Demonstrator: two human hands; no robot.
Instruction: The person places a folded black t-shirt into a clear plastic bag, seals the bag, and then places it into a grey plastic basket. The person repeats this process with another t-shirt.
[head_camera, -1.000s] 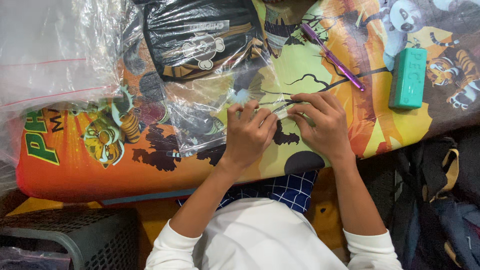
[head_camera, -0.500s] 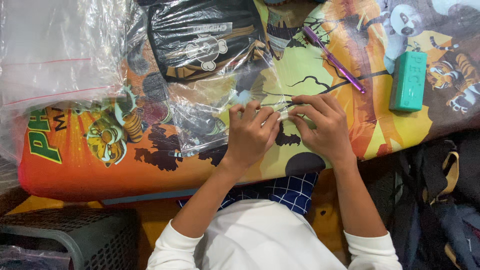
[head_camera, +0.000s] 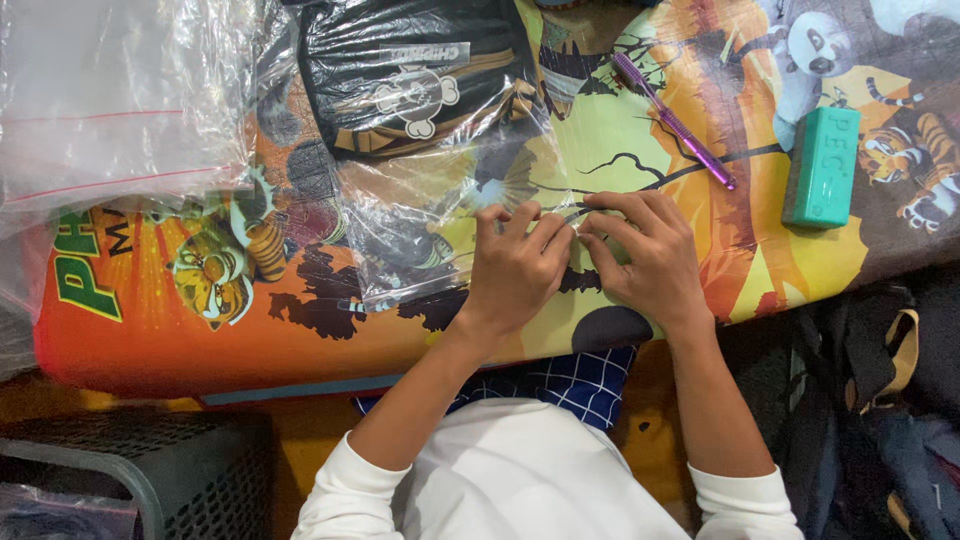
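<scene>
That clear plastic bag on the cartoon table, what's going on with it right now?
A person in white sleeves has both hands on the clear plastic bag, which lies on a colourful cartoon-printed table. The left hand and right hand meet at the bag's near edge, fingertips pinching it. Inside the bag sits a folded black garment with a white print. A purple pen and a teal block lie to the right, untouched.

bag edge: lying hidden under the left hand (head_camera: 515, 265) and right hand (head_camera: 645, 255)
plastic pile (head_camera: 110, 100): running off the frame's left edge
basket (head_camera: 130, 470): being cut off below
</scene>
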